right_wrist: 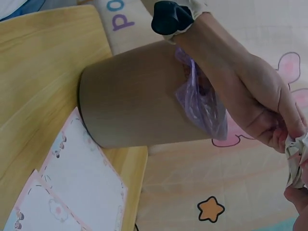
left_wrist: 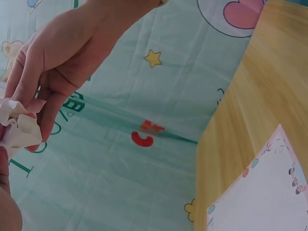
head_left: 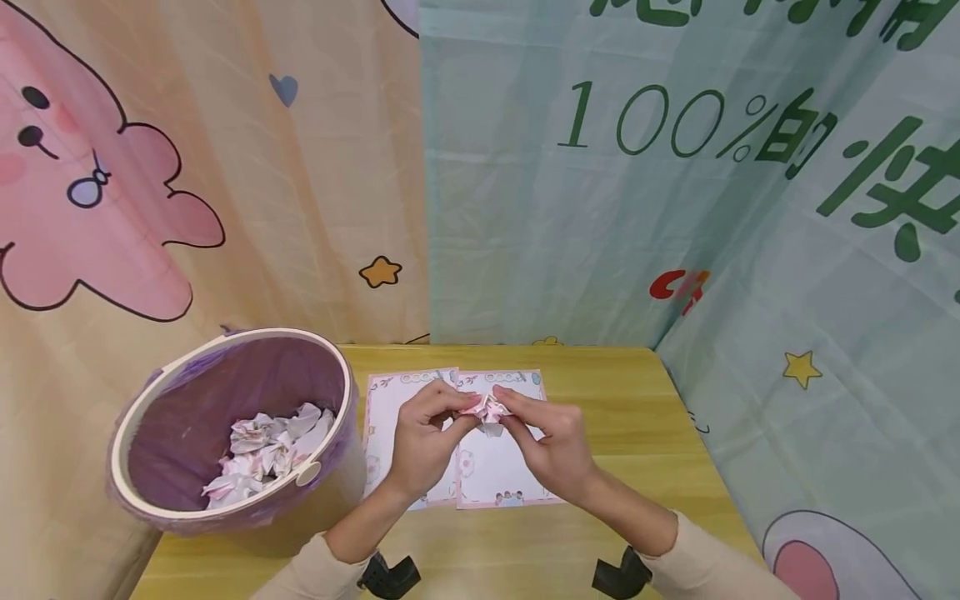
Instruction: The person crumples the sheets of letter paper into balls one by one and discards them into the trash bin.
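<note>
A crumpled piece of printed paper (head_left: pixel 489 412) is pinched between both hands above the table, and it shows at the edge of both wrist views. On its left side my left hand (head_left: pixel 422 437) grips it with thumb and fingers. From the right my right hand (head_left: pixel 553 442) holds it the same way. Beneath the hands lie flat sheets with pink decorated borders, a left sheet (head_left: pixel 380 433) and a right sheet (head_left: pixel 498 479), side by side and partly hidden by the hands. Several crumpled paper balls (head_left: pixel 273 450) sit inside the bin to the left.
The bin (head_left: pixel 341 492) with a purple liner (head_left: pixel 172 450) and a pale rim stands at the left of the wooden table (head_left: pixel 622 417), close to the left hand. Printed curtains (head_left: pixel 517 250) hang behind the table and at its right.
</note>
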{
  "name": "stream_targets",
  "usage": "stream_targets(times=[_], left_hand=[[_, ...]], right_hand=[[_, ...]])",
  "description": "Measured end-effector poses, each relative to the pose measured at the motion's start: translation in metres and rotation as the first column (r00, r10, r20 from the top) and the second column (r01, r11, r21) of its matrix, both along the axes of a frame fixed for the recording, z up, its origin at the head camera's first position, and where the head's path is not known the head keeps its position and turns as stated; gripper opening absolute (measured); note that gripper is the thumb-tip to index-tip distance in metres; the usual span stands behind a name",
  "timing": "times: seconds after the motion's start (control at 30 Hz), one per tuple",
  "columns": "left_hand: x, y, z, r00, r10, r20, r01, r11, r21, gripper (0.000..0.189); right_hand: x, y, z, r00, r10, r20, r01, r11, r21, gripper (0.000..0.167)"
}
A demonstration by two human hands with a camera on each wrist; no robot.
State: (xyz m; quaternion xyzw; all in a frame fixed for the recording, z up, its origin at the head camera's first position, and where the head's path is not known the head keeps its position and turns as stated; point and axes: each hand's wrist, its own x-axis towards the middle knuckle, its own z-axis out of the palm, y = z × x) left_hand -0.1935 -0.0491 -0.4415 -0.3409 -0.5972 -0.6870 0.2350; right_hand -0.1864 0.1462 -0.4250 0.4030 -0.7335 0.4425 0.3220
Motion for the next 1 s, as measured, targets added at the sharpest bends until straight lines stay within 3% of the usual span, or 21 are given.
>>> stream_targets(times=[0.1,0.2,0.33,0.43,0.6,0.7,0.83,0.9,1.0], left_hand=[[0.0,0.0,0.002,0.999,-0.035,0.033,0.035,0.999,-0.006,0.033],[0.004,0.002,0.002,0.996,-0.056,0.063,0.057,0.998,-0.007,0.048],[0.006,0.009,0.0,0.997,0.018,0.076,-0.018,1.0,0.004,0.069],[0.005,0.01,0.001,0.994,0.076,0.082,-0.075,0.997,-0.008,0.06],[0.001,0.002,0.005,0.995,-0.001,0.095,0.007,0.998,-0.06,0.05],[0.001,-0.003,0.007,0.994,-0.059,0.087,0.066,0.995,-0.078,0.045],[0.001,-0.004,0.008,0.995,-0.074,0.062,0.08,0.992,-0.093,0.04],[0.001,-0.003,0.007,0.997,-0.061,0.041,0.065,0.993,-0.097,0.039],[0.001,-0.001,0.007,0.999,-0.043,0.01,0.043,0.994,-0.096,0.04]], right_hand=[[-0.003,0.003,0.003,1.0,0.001,0.014,-0.001,1.0,-0.023,0.047],[-0.002,0.003,0.007,0.999,-0.041,0.013,0.042,0.998,-0.051,0.046],[0.002,0.004,0.009,0.999,-0.051,0.009,0.052,0.995,-0.081,0.045],[0.001,0.007,0.008,0.998,0.035,0.053,-0.03,0.996,-0.087,0.046],[-0.001,0.018,0.006,0.975,0.165,0.147,-0.157,0.985,-0.066,0.054],[0.0,0.021,0.005,0.946,0.249,0.207,-0.23,0.967,-0.112,0.057],[0.003,0.019,0.002,0.899,0.345,0.27,-0.283,0.928,-0.242,0.057],[0.005,0.017,0.001,0.899,0.352,0.263,-0.281,0.921,-0.27,0.054],[0.007,0.013,0.0,0.92,0.327,0.216,-0.266,0.925,-0.27,0.05]])
